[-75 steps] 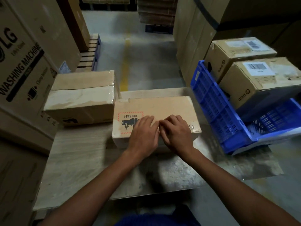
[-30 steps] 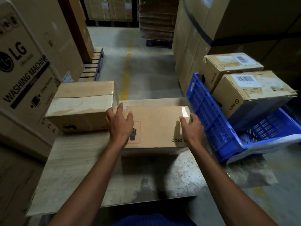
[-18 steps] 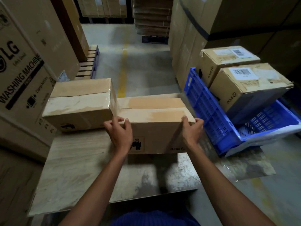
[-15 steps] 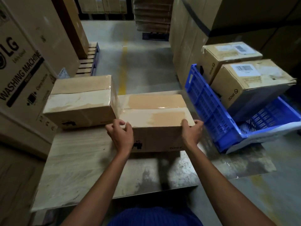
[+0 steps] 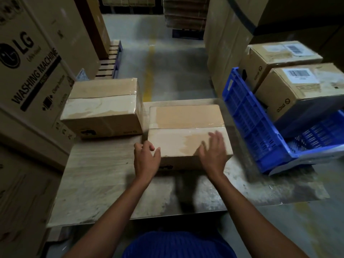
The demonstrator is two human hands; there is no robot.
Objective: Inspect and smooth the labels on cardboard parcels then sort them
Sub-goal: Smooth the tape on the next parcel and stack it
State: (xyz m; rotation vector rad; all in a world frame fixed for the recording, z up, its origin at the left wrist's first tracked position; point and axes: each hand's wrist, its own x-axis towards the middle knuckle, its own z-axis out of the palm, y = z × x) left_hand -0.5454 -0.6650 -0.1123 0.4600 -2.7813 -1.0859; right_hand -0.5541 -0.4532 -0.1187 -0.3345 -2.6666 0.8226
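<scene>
While L hand (image 5: 146,159) holds parcel (image 5: 186,120) corner, R hand (image 5: 213,155) has let go.

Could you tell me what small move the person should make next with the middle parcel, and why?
Probably lower the open right hand flat onto the middle parcel and sweep along its tape. The left hand grips the near-left corner, steadying it, and the right hovers, blurred, over the taped top. No barcode label shows on this face, unlike the two parcels in the blue crate.
</scene>
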